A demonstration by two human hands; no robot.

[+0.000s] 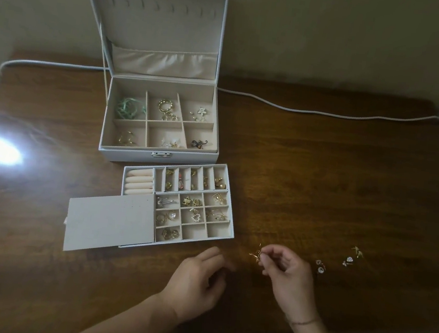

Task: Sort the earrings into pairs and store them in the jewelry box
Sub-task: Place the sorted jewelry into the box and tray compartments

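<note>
The white jewelry box (132,153) stands open at the back of the wooden table, earrings in its six compartments. In front of it lies the removable tray (230,217), its small cells mostly holding gold earrings; two cells in the front row are bare. My right hand (287,272) pinches small gold earrings (256,255) just above the table, right of the tray. My left hand (197,279) hovers near the tray's front edge, fingers loosely curled, holding nothing. Loose on the table to the right lie a crystal pair (319,266), another crystal earring (348,261) and a gold one (357,252).
A flat white lid panel (109,222) leans over the tray's left part. A white cable (315,112) runs along the table's back edge behind the box. Bright light glare (0,151) marks the table's left side. Walls close in behind and at both sides.
</note>
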